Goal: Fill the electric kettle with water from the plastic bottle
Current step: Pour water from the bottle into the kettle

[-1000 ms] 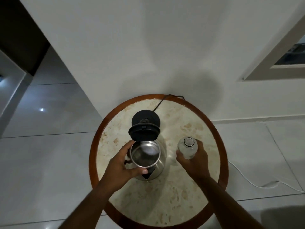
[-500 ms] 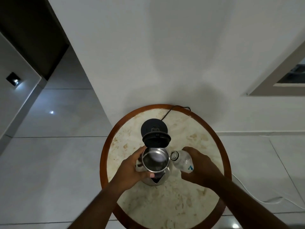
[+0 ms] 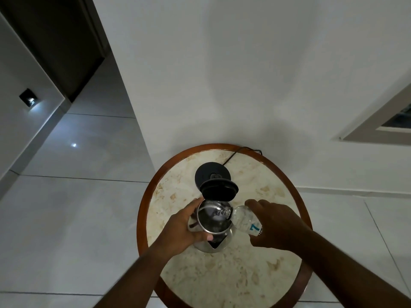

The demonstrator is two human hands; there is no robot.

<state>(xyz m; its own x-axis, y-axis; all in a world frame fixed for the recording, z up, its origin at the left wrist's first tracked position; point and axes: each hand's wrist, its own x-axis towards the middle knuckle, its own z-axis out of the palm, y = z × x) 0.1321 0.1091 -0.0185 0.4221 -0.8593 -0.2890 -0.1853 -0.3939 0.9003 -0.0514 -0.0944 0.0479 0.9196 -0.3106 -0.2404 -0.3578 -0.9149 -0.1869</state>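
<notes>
Low centre of the frame: the left hand grips the open kettle while the right hand clasps the tilted bottle, pouring; filling appears just begun.

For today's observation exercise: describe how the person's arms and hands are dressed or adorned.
Both forearms are bare from the frame's lower edge to the wrists, with no sleeves in view. The left hand and right hand wear no gloves; no watch, bracelet or ring is visible. One pale thumbnail shows on the left hand.

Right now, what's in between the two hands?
In the head view, the open kettle sits between the left hand and right hand, with the tilted bottle pouring into it.
</notes>
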